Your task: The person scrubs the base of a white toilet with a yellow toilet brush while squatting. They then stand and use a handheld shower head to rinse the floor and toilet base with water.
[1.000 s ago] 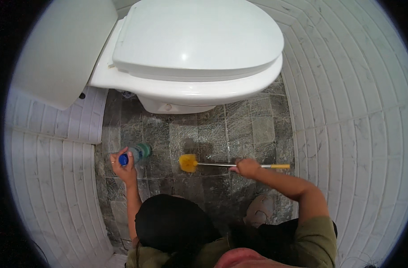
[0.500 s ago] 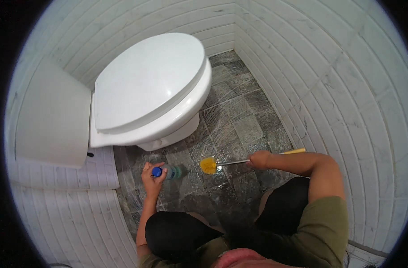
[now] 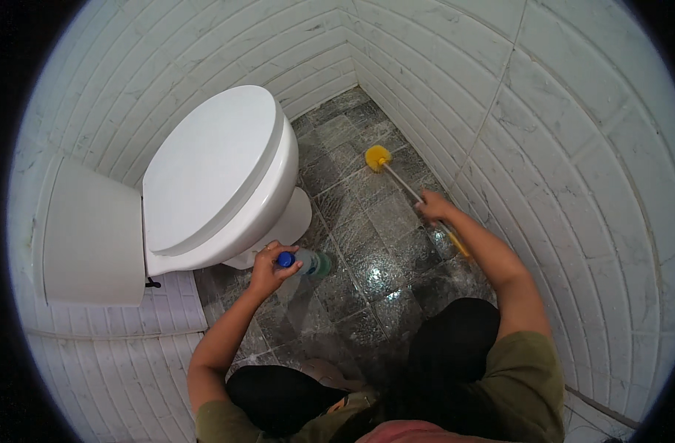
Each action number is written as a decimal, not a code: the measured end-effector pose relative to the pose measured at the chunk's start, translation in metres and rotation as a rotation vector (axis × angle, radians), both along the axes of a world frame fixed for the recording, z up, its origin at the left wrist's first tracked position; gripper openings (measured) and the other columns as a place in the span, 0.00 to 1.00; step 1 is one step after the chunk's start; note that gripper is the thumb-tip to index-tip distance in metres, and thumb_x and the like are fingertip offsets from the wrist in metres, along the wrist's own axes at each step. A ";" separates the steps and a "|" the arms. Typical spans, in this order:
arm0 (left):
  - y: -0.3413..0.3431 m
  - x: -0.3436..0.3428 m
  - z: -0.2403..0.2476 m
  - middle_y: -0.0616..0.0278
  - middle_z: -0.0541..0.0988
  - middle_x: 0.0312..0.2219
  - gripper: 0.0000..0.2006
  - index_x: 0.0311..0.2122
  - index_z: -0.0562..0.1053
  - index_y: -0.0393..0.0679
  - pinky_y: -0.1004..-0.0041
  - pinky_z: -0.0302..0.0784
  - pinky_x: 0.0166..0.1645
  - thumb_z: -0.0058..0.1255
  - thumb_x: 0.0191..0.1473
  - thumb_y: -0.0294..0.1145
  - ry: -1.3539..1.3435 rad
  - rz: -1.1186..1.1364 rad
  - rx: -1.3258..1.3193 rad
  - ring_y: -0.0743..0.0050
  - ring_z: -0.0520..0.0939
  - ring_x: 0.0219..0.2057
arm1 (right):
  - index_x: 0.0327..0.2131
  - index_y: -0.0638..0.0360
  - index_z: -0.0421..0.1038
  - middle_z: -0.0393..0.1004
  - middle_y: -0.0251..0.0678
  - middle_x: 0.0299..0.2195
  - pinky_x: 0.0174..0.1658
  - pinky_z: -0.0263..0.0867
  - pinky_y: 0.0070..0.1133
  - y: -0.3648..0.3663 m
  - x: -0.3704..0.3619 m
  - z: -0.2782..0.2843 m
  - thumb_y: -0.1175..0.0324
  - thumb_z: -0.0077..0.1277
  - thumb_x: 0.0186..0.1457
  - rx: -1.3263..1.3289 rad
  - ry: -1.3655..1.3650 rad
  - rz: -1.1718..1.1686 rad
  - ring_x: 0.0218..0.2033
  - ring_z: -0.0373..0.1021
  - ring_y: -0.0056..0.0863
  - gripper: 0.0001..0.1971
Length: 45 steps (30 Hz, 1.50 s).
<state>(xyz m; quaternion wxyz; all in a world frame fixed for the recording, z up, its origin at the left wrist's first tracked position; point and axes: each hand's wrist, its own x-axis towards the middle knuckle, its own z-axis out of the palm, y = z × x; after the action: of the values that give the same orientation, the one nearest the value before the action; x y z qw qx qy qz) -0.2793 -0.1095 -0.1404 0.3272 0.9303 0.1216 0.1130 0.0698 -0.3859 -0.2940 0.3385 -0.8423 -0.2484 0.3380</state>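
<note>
My right hand is closed round the long handle of a toilet brush. Its round yellow bristle head is at the wet floor, out toward the far corner, and the handle's yellow end sticks out behind my wrist. In my left hand is a clear plastic bottle with a blue cap, gripped near its neck. The bottle is beside the base of the toilet, and whether it touches the floor I cannot tell. Both forearms reach forward past my bent knees.
A white toilet with its lid down stands at the left, its cistern against the wall. Dark grey stone-look tiles cover the floor, wet and shiny in the middle. White marbled tile walls close in on the right and far side.
My right hand has swung the brush forward, so its head is now farther off, nearer the corner. My left hand, with the bottle, is slightly farther forward and right. The view has shifted too.
</note>
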 end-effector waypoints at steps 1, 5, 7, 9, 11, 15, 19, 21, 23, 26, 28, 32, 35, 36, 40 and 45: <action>-0.002 0.003 -0.003 0.58 0.72 0.23 0.16 0.37 0.79 0.40 0.70 0.70 0.33 0.66 0.40 0.33 -0.010 0.007 -0.003 0.65 0.75 0.27 | 0.37 0.69 0.70 0.74 0.51 0.27 0.25 0.69 0.36 -0.015 0.004 -0.008 0.60 0.44 0.59 -0.063 -0.007 -0.037 0.21 0.73 0.44 0.17; -0.006 0.012 -0.020 0.58 0.73 0.25 0.16 0.38 0.78 0.39 0.70 0.70 0.35 0.65 0.41 0.32 -0.012 -0.001 0.025 0.65 0.75 0.28 | 0.37 0.65 0.72 0.75 0.53 0.33 0.33 0.70 0.37 -0.053 0.018 -0.041 0.63 0.39 0.62 -0.181 -0.459 -0.054 0.31 0.74 0.50 0.15; -0.006 0.015 -0.028 0.58 0.73 0.26 0.16 0.38 0.77 0.39 0.70 0.70 0.35 0.65 0.42 0.31 0.016 -0.014 0.040 0.64 0.75 0.29 | 0.37 0.64 0.73 0.75 0.54 0.37 0.37 0.69 0.38 -0.042 0.008 -0.043 0.64 0.38 0.62 -0.200 -0.401 -0.049 0.36 0.73 0.51 0.15; -0.003 0.021 -0.034 0.58 0.73 0.26 0.16 0.38 0.77 0.39 0.70 0.70 0.36 0.65 0.42 0.31 0.045 -0.034 0.029 0.64 0.75 0.29 | 0.36 0.65 0.73 0.75 0.53 0.36 0.39 0.69 0.38 -0.024 -0.019 -0.046 0.63 0.40 0.61 -0.128 -0.337 0.058 0.38 0.73 0.49 0.15; -0.002 0.023 -0.032 0.57 0.73 0.26 0.16 0.38 0.76 0.39 0.70 0.70 0.36 0.65 0.42 0.31 0.071 -0.076 0.043 0.63 0.75 0.30 | 0.36 0.64 0.73 0.75 0.53 0.36 0.40 0.70 0.38 -0.002 -0.059 -0.035 0.64 0.41 0.58 -0.170 -0.360 0.435 0.39 0.74 0.48 0.14; -0.010 0.027 -0.030 0.57 0.73 0.27 0.16 0.39 0.76 0.40 0.69 0.70 0.36 0.65 0.42 0.30 0.163 -0.121 0.092 0.62 0.75 0.30 | 0.37 0.64 0.74 0.76 0.52 0.36 0.41 0.70 0.39 0.026 -0.068 -0.013 0.61 0.40 0.59 -0.153 -0.385 0.411 0.38 0.74 0.48 0.16; -0.019 0.020 -0.033 0.56 0.72 0.28 0.17 0.40 0.75 0.41 0.69 0.71 0.37 0.64 0.43 0.29 0.218 -0.114 0.066 0.61 0.75 0.31 | 0.36 0.64 0.74 0.76 0.51 0.36 0.41 0.70 0.38 0.042 -0.011 -0.016 0.64 0.41 0.58 -0.165 -0.291 0.080 0.38 0.74 0.48 0.15; -0.021 0.016 -0.034 0.56 0.72 0.29 0.18 0.41 0.75 0.42 0.69 0.71 0.38 0.64 0.43 0.29 0.191 -0.102 0.052 0.61 0.75 0.31 | 0.36 0.64 0.74 0.76 0.51 0.36 0.41 0.70 0.38 0.049 -0.008 -0.022 0.65 0.40 0.58 -0.091 -0.217 -0.102 0.38 0.74 0.48 0.15; -0.022 0.018 -0.030 0.56 0.71 0.29 0.19 0.43 0.74 0.42 0.68 0.71 0.38 0.64 0.43 0.30 0.233 -0.097 0.068 0.60 0.75 0.32 | 0.38 0.64 0.73 0.76 0.52 0.37 0.43 0.68 0.42 0.048 -0.041 -0.033 0.53 0.38 0.61 -0.093 -0.293 0.250 0.39 0.73 0.50 0.22; -0.024 0.025 -0.026 0.55 0.71 0.31 0.19 0.45 0.73 0.42 0.67 0.72 0.39 0.63 0.45 0.32 0.252 -0.093 0.101 0.58 0.76 0.33 | 0.39 0.62 0.73 0.76 0.51 0.37 0.43 0.68 0.42 0.052 -0.085 -0.044 0.52 0.38 0.61 -0.105 -0.209 0.419 0.38 0.73 0.51 0.22; -0.021 0.022 -0.024 0.55 0.71 0.31 0.19 0.45 0.73 0.42 0.67 0.72 0.39 0.61 0.47 0.33 0.261 -0.078 0.124 0.57 0.76 0.33 | 0.40 0.62 0.73 0.76 0.52 0.37 0.43 0.68 0.41 0.049 -0.087 -0.034 0.52 0.38 0.61 -0.117 -0.273 0.523 0.38 0.73 0.52 0.22; -0.019 0.028 -0.021 0.54 0.71 0.33 0.19 0.46 0.72 0.42 0.64 0.73 0.39 0.60 0.48 0.36 0.266 -0.076 0.183 0.56 0.77 0.34 | 0.38 0.61 0.74 0.76 0.52 0.36 0.42 0.68 0.41 0.043 -0.026 -0.032 0.54 0.38 0.62 -0.138 -0.287 0.159 0.38 0.73 0.50 0.21; -0.026 0.035 -0.009 0.56 0.72 0.33 0.18 0.45 0.73 0.42 0.63 0.73 0.37 0.59 0.49 0.36 0.232 -0.104 0.296 0.56 0.78 0.34 | 0.36 0.62 0.75 0.76 0.51 0.36 0.42 0.69 0.40 0.044 -0.042 -0.053 0.54 0.38 0.62 -0.076 -0.214 0.138 0.38 0.73 0.49 0.22; -0.030 0.034 -0.002 0.56 0.73 0.34 0.18 0.45 0.73 0.43 0.62 0.74 0.37 0.59 0.49 0.36 0.217 -0.109 0.341 0.56 0.78 0.34 | 0.36 0.63 0.75 0.76 0.51 0.35 0.42 0.69 0.40 0.040 -0.059 -0.058 0.53 0.38 0.62 -0.034 -0.192 0.204 0.39 0.73 0.50 0.22; -0.039 0.030 0.031 0.58 0.74 0.34 0.17 0.43 0.74 0.43 0.65 0.74 0.35 0.61 0.45 0.31 0.032 -0.216 0.493 0.59 0.78 0.32 | 0.36 0.65 0.74 0.75 0.54 0.36 0.44 0.67 0.41 0.038 -0.100 -0.043 0.52 0.36 0.63 -0.126 -0.248 0.446 0.40 0.72 0.52 0.24; -0.030 0.046 0.087 0.59 0.76 0.34 0.18 0.40 0.75 0.43 0.66 0.74 0.35 0.62 0.38 0.23 -0.269 -0.252 0.765 0.61 0.78 0.31 | 0.37 0.66 0.72 0.76 0.51 0.32 0.39 0.67 0.39 0.057 -0.023 -0.040 0.49 0.33 0.63 0.003 -0.266 0.082 0.34 0.74 0.46 0.27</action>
<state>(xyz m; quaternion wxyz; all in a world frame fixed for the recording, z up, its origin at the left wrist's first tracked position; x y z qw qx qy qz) -0.2333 -0.1392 -0.0536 -0.0175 0.9692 -0.0875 0.2293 0.0467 -0.3293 -0.3336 0.2898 -0.8684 -0.3256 0.2364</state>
